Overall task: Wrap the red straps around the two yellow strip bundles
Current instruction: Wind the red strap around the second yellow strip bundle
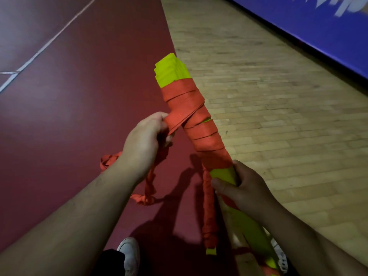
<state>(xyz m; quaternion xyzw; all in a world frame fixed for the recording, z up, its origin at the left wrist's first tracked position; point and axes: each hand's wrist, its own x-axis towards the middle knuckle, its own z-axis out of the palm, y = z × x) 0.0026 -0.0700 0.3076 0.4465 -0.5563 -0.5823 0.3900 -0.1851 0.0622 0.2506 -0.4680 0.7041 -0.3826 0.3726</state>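
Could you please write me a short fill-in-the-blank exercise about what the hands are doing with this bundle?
The right hand grips the long bundle of flat strips, which are ____ in colour.
The left hand pinches the flat fabric strap wound around that bundle; the strap is ____.
The pale plank floor beside the dark red mat is made of ____.
Missing words: yellow; red; wood.

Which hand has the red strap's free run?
The left hand pinches the red strap leading off the wraps; the right hand instead grips the yellow strip bundle below them.
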